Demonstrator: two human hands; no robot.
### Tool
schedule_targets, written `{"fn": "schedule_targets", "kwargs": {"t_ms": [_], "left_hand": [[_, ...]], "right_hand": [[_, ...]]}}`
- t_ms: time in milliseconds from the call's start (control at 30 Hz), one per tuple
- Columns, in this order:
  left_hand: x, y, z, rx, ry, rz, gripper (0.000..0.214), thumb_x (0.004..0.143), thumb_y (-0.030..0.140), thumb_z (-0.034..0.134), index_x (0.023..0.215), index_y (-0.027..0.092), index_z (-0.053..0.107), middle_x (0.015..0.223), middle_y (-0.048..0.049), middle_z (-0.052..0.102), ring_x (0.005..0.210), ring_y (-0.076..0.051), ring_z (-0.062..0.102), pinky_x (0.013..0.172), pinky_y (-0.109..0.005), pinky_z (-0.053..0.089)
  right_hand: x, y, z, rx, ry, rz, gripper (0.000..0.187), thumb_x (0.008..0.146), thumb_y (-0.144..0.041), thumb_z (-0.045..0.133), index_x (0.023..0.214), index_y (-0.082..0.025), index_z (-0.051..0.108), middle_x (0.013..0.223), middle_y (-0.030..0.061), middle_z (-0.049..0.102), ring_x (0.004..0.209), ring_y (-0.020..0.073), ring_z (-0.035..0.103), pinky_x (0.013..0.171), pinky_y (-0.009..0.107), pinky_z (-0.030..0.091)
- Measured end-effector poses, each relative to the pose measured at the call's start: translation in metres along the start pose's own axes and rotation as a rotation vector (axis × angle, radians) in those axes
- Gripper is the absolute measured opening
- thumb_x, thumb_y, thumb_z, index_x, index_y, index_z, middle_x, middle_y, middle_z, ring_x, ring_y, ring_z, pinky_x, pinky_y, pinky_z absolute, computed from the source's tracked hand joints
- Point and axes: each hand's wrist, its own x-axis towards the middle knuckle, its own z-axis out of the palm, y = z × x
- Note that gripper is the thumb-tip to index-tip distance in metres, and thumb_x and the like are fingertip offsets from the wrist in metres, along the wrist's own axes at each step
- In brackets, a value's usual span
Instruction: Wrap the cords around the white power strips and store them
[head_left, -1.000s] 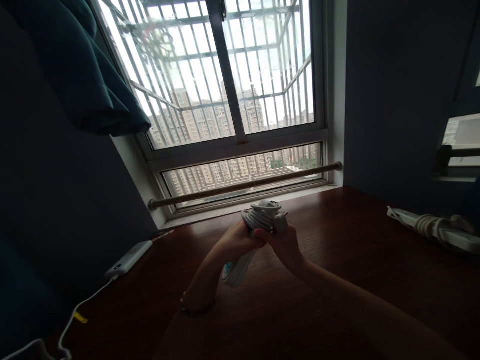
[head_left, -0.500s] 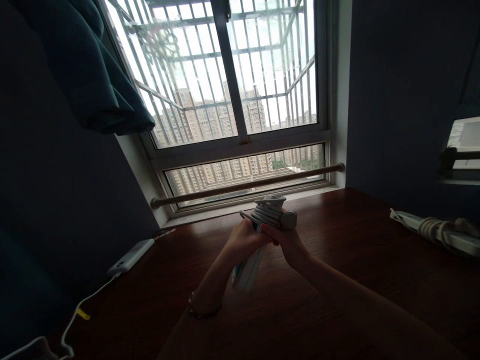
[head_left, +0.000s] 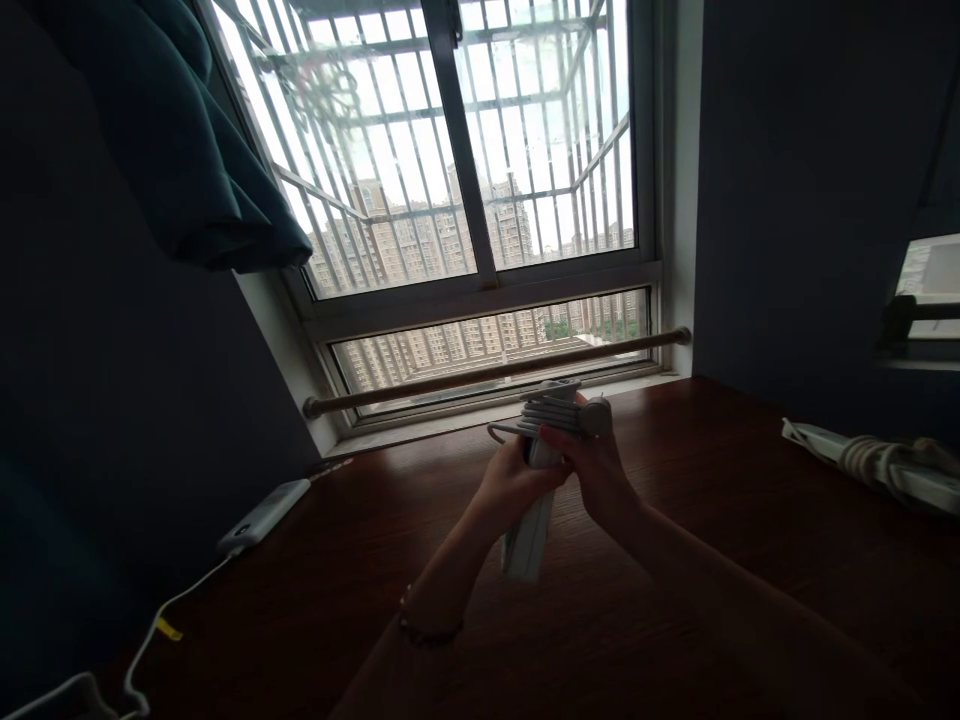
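**Left hand (head_left: 521,475) and right hand (head_left: 600,465) both clasp a white power strip (head_left: 527,545)**

Taking twelve as straight ahead of the wearer, the near end of what looks like a power strip juts out below the hands towards half past six. Its long axis runs from there up to about half past twelve, passing between the two palms. The strip is touching both hands, so neither is nearer to it. The left fingers wrap it from the nine o'clock side, the right fingers from three, closed on the bundle; several fingertips are hidden behind it.

The right thumb lies against the wound cord (head_left: 551,415), whose coils cross the far part of the strip; one loop sticks out towards ten. The plug (head_left: 598,415) sits at twelve from the right hand, just beside the coils.

On the brown tabletop (head_left: 675,620), well apart from the hands, a white device (head_left: 266,515) with a white cable (head_left: 187,592) lies between eight and nine, and a second cord-wrapped strip (head_left: 892,470) at three. No container can be made out.

Farthest, at twelve, a rail (head_left: 495,373) crosses before the barred window (head_left: 555,150).
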Motion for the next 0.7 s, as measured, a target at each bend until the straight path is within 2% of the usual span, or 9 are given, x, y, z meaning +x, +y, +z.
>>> {"fn": "schedule_targets", "kwargs": {"t_ms": [100,233,367,433,500,600,700], "left_hand": [[-0.003,-0.001,0.002,0.199,0.096,-0.042,0.037,0.06,0.033,0.066,0.089,0.013,0.058,0.076,-0.0043,0.061,0.072,-0.019,0.055,0.059,-0.025,0.04],[-0.011,0.009,0.001,0.475,0.119,-0.116,0.037,0.06,0.038,0.064,0.086,0.013,0.058,0.075,-0.0059,0.061,0.07,-0.021,0.055,0.055,-0.027,0.037],[-0.015,0.015,-0.004,0.565,0.109,-0.058,0.033,0.063,0.041,0.062,0.08,0.014,0.058,0.074,-0.0053,0.061,0.069,-0.021,0.056,0.055,-0.026,0.035],[-0.014,0.014,-0.01,0.497,0.051,-0.014,0.031,0.066,0.042,0.061,0.078,0.014,0.059,0.073,-0.0043,0.061,0.069,-0.02,0.056,0.055,-0.026,0.037],[-0.013,0.012,-0.016,0.338,-0.038,0.013,0.025,0.067,0.037,0.061,0.077,0.014,0.06,0.074,-0.004,0.062,0.073,-0.02,0.057,0.059,-0.026,0.041],[-0.009,0.011,-0.023,0.048,-0.162,0.052,0.013,0.068,0.023,0.059,0.074,0.012,0.059,0.073,-0.0041,0.062,0.074,-0.018,0.058,0.067,-0.027,0.045],[-0.007,0.011,-0.026,-0.049,-0.205,0.051,0.013,0.068,0.021,0.06,0.075,0.01,0.059,0.066,-0.004,0.061,0.067,-0.017,0.059,0.064,-0.028,0.047]], "right_hand": [[-0.001,0.001,0.0,0.004,-0.014,-0.008,0.038,0.059,-0.023,0.071,0.094,-0.017,0.057,0.081,0.0003,0.06,0.076,0.0154,0.056,0.07,0.028,0.046],[-0.002,0.006,0.0,-0.012,-0.025,-0.039,0.036,0.061,-0.023,0.07,0.093,-0.018,0.055,0.082,-0.0001,0.059,0.074,0.0144,0.055,0.07,0.027,0.046],[-0.002,0.011,-0.003,-0.07,-0.052,-0.06,0.032,0.062,-0.027,0.069,0.09,-0.018,0.057,0.084,0.0015,0.06,0.078,0.0162,0.055,0.07,0.027,0.046],[-0.002,0.015,-0.004,-0.1,-0.069,-0.031,0.033,0.062,-0.029,0.07,0.09,-0.017,0.058,0.086,0.0025,0.06,0.079,0.0166,0.055,0.07,0.027,0.045],[-0.004,0.02,-0.004,-0.13,-0.083,0.009,0.032,0.062,-0.034,0.069,0.087,-0.017,0.059,0.076,0.0014,0.06,0.067,0.0138,0.053,0.06,0.026,0.044],[-0.008,0.026,-0.002,-0.176,-0.094,0.063,0.031,0.064,-0.044,0.066,0.07,-0.016,0.055,0.054,-0.0025,0.048,0.047,0.008,0.04,0.043,0.022,0.033],[-0.011,0.028,0.0,-0.171,-0.103,0.078,0.036,0.068,-0.05,0.06,0.065,-0.016,0.049,0.05,-0.0035,0.043,0.044,0.0064,0.036,0.041,0.021,0.029]]}}
